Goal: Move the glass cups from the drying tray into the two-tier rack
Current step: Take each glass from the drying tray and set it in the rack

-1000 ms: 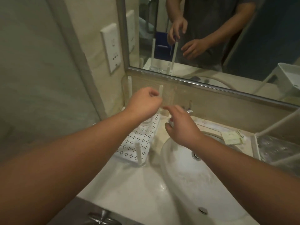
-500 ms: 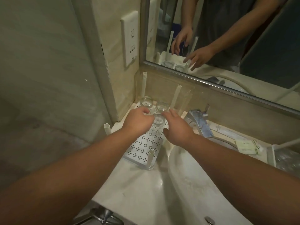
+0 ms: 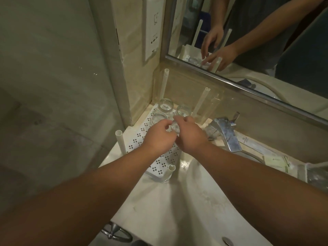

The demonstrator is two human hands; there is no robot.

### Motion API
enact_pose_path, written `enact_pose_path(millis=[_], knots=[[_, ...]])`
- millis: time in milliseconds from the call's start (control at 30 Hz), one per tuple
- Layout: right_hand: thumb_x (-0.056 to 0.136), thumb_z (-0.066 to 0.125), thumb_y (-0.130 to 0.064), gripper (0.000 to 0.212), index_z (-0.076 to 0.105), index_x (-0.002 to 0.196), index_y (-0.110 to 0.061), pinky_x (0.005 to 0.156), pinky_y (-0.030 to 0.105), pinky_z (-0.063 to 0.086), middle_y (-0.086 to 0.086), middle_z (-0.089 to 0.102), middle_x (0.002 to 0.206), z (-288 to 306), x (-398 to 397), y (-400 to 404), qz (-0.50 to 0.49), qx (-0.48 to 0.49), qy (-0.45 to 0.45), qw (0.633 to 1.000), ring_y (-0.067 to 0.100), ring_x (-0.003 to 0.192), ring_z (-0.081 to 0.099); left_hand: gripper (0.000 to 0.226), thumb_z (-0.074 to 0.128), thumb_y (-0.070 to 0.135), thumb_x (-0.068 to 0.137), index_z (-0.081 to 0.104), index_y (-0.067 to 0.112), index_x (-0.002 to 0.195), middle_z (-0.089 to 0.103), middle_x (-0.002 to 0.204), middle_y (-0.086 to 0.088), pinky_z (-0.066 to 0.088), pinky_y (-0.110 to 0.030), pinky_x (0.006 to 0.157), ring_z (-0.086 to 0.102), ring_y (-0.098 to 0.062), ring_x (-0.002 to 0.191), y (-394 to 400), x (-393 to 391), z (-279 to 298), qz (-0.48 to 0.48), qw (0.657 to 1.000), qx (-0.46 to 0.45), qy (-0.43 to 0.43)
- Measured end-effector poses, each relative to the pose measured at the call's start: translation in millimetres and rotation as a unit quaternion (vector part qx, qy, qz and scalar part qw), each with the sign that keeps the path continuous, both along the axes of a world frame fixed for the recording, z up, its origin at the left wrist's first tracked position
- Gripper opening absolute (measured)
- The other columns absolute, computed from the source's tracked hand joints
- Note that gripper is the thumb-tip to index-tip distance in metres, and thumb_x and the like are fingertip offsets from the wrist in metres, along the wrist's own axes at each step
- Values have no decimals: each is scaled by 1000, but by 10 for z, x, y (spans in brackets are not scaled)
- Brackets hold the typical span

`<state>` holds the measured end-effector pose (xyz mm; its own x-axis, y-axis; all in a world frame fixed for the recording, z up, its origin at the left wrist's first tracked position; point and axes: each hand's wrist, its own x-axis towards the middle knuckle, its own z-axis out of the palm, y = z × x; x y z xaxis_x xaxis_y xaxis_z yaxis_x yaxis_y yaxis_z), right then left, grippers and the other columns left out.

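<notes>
Both my hands have dropped onto the perforated tray (image 3: 156, 162) now, where a second ago they were up at the tall white posts (image 3: 200, 103) near the mirror (image 3: 266, 41). My left hand (image 3: 158, 137) and right hand (image 3: 190, 137) meet over one small glass cup (image 3: 174, 127) near the middle of the tray, fingers pinched in on it from either side; I can see its rim between my fingertips, though whether I have a firm hold or am only touching it I cannot tell from here. Three more cups stand behind it toward the tray's back corner, against the wall: one (image 3: 166, 105) farthest back, one (image 3: 184, 110) by the back right post, one (image 3: 158, 118) just left of my knuckles and almost touching the cup I am working on. The tray sits at the counter's left edge, beside the basin (image 3: 186, 210), with the tap (image 3: 225, 134) off to my right. So this looks like the first pick: all four cups are on the tray and nothing has gone across yet. Something white with clear wrap shows at the counter's far right edge (image 3: 314, 173), maybe the rack, but it is cut off. The lift needs care, I think, with neighbours packed so close.
</notes>
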<state>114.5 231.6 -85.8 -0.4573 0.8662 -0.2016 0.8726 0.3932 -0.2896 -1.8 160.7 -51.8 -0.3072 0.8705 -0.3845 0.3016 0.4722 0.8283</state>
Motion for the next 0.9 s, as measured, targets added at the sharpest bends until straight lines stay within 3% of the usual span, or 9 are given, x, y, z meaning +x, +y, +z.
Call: enact_pose_path(millis=[100,200,267,467,633,767,900], knots=[[88,59,-29,70,28,149,-38,78,35,50,12,31,141,-19,-56,9,-3,-9,-5,1000,31,104,60,48,57,20,90,54,27,137,59,136,-1,51,-38,99,61,-19,116,0,-37,-51,19,998,-31,-44],[87,64,-35,64,37,145,-34,79,36,53,12,33,135,-38,-84,-2,-8,-17,-13,1000,31,92,62,45,55,19,90,54,25,134,65,118,0,52,-30,72,68,-19,95,-44,-83,-94,34,995,-57,-80],[85,68,-35,61,41,140,-28,79,36,53,13,33,134,-48,-91,-39,-5,-27,-9,1000,32,87,63,43,55,18,89,56,25,131,66,107,1,49,-29,66,69,-20,91,-77,-106,-127,47,991,-73,-98],[82,73,-29,56,45,131,-23,75,34,50,11,43,128,-38,-81,-156,1,-26,-5,1000,30,87,62,37,56,19,91,58,27,127,66,99,-1,56,-38,72,71,-25,93,-180,-106,-194,64,982,-109,-139],[79,76,-34,58,48,129,-27,72,31,46,6,47,125,78,-40,-210,-1,-1,-1,1000,28,90,62,33,53,19,94,58,23,127,63,100,2,57,-38,77,70,-25,99,-268,-74,-156,86,972,-115,-185],[77,76,-37,56,50,126,-28,74,32,47,4,50,124,283,-8,-236,3,20,7,1000,26,92,61,13,52,23,96,61,20,105,60,97,-2,57,-40,82,68,-28,104,-317,-49,-71,123,956,-140,-227],[76,75,-40,55,50,124,-31,69,32,45,1,51,119,525,22,-259,6,52,22,998,24,87,59,38,45,41,98,69,13,107,63,107,-2,49,-39,86,66,-26,99,-340,-36,-44,107,952,-160,-239]])
